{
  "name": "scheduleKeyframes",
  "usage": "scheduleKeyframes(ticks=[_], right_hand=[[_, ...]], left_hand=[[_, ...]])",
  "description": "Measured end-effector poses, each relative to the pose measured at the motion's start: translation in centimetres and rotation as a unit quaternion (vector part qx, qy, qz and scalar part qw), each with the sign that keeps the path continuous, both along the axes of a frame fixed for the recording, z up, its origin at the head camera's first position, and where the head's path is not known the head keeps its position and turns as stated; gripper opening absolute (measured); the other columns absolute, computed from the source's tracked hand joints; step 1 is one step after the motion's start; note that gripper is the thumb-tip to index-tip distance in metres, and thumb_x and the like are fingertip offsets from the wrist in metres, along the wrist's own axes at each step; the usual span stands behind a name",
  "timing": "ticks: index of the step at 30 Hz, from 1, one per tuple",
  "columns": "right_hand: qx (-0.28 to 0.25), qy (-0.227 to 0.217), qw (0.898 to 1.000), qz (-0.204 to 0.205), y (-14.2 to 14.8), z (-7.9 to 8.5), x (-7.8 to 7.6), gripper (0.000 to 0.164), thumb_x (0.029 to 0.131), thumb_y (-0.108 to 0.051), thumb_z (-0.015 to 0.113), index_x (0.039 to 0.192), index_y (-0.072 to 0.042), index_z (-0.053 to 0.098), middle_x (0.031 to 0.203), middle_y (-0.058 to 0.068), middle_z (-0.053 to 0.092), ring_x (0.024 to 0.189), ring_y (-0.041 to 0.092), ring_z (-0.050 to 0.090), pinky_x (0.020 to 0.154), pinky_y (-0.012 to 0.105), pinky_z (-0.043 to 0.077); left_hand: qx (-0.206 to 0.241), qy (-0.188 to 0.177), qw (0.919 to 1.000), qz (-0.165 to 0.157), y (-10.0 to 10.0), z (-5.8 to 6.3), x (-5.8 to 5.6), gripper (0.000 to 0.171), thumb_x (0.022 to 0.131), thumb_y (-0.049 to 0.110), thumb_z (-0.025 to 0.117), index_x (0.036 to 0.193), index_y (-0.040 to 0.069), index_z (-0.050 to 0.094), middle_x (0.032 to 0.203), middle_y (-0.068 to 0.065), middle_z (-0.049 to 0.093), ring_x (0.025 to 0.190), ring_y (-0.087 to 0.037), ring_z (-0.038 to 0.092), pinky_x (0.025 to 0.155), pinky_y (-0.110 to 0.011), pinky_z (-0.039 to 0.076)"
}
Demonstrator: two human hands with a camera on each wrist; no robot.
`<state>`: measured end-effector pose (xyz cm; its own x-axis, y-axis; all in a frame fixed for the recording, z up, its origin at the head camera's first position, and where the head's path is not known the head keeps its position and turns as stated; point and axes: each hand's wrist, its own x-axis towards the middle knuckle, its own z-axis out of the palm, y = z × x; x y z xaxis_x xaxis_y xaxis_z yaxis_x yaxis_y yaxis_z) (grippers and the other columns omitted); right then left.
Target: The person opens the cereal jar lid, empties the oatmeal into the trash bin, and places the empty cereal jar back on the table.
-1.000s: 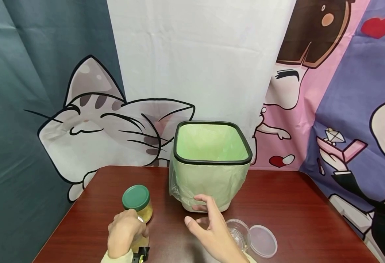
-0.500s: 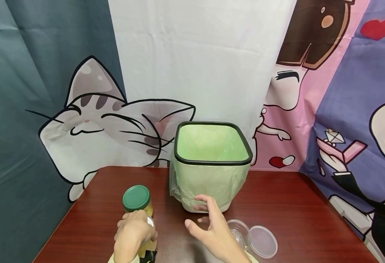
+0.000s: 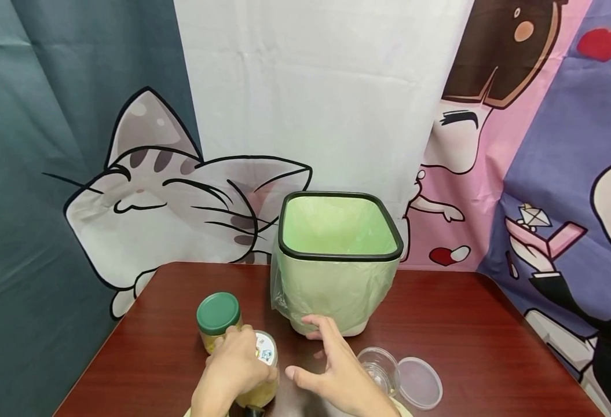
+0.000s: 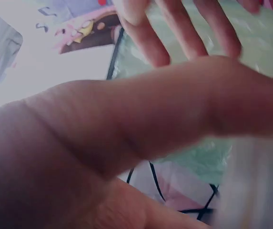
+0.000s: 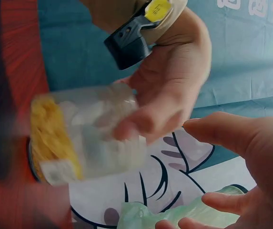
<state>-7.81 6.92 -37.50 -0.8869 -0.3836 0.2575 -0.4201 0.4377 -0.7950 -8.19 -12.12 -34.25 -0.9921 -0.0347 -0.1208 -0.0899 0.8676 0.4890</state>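
My left hand (image 3: pixel 234 370) grips a clear jar (image 3: pixel 266 348) with a white printed top and yellow contents. In the right wrist view the jar (image 5: pixel 96 129) looks blurred; its yellow filling lies at the base, and the thumb and fingers hold it near the top. Just behind it is a second jar (image 3: pixel 218 313) with a green lid. To the right, my right hand (image 3: pixel 339 370) holds nothing; its fingers are spread and loosely bent, with the thumb towards the held jar. Skin of the left hand (image 4: pixel 141 114) fills much of the left wrist view.
A light green bin (image 3: pixel 336 289) with a black rim and a plastic liner stands at the back middle. Beside the right hand are a small clear cup (image 3: pixel 379 370) and a round translucent lid (image 3: pixel 420 383). Printed cloth (image 3: pixel 315 104) hangs behind the table (image 3: pixel 467 336).
My left hand has carried the clear jar rightward, away from the green-lidded jar and closer to the right hand. The right hand has shifted slightly left and down.
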Motion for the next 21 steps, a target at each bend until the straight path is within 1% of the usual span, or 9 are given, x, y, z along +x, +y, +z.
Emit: scheduleKeyframes(ticks=[3,5,8,11,14,21], right_hand=[[0.002,-0.002,1.000,0.001,-0.1,-0.1,0.0,0.064,0.077,-0.044,0.068,0.130,-0.035,0.033,0.129,-0.009,0.040,0.109,0.012,0.049,0.081,0.027,0.044],[0.004,-0.003,1.000,-0.001,-0.2,-0.2,0.0,0.064,0.077,-0.046,0.068,0.130,-0.035,0.033,0.129,-0.010,0.040,0.110,0.012,0.049,0.081,0.027,0.044],[0.007,-0.004,1.000,-0.005,-0.3,-0.3,-0.1,0.065,0.077,-0.048,0.068,0.130,-0.036,0.033,0.128,-0.013,0.040,0.110,0.011,0.049,0.081,0.027,0.045],[0.006,-0.005,1.000,-0.003,-0.3,-0.4,-0.1,0.067,0.076,-0.048,0.069,0.130,-0.035,0.033,0.128,-0.013,0.040,0.111,0.011,0.049,0.082,0.027,0.045],[0.008,-0.005,1.000,0.002,-0.3,-0.4,-0.1,0.069,0.075,-0.047,0.070,0.131,-0.035,0.032,0.129,-0.012,0.039,0.112,0.012,0.049,0.082,0.028,0.045],[0.018,0.004,1.000,0.006,-0.4,-0.5,-0.1,0.073,0.073,-0.049,0.070,0.133,-0.035,0.030,0.131,-0.011,0.038,0.113,0.016,0.049,0.085,0.034,0.045]], left_hand=[[0.005,0.042,0.9990,-0.009,0.4,0.2,0.2,0.073,0.049,0.034,0.082,0.104,-0.005,0.055,0.086,-0.013,0.048,0.080,-0.034,0.049,0.065,-0.050,0.045],[0.002,0.068,0.9976,-0.009,0.7,0.4,0.3,0.072,0.049,0.036,0.081,0.102,-0.004,0.056,0.084,-0.012,0.048,0.077,-0.032,0.050,0.064,-0.046,0.045],[-0.002,0.091,0.9958,0.000,0.9,0.5,0.4,0.068,0.049,0.039,0.080,0.100,-0.001,0.057,0.081,-0.009,0.048,0.074,-0.029,0.051,0.061,-0.041,0.044],[0.002,0.094,0.9956,0.007,0.9,0.6,0.4,0.067,0.049,0.040,0.078,0.099,0.001,0.058,0.080,-0.007,0.048,0.072,-0.026,0.050,0.058,-0.038,0.043],[0.009,0.095,0.9954,0.008,1.1,0.7,0.4,0.069,0.049,0.042,0.077,0.102,0.002,0.058,0.079,-0.006,0.048,0.071,-0.023,0.050,0.057,-0.037,0.042],[0.015,0.100,0.9949,0.010,1.8,1.0,0.5,0.074,0.048,0.043,0.075,0.107,0.002,0.057,0.081,-0.004,0.048,0.075,-0.022,0.049,0.057,-0.035,0.041]])
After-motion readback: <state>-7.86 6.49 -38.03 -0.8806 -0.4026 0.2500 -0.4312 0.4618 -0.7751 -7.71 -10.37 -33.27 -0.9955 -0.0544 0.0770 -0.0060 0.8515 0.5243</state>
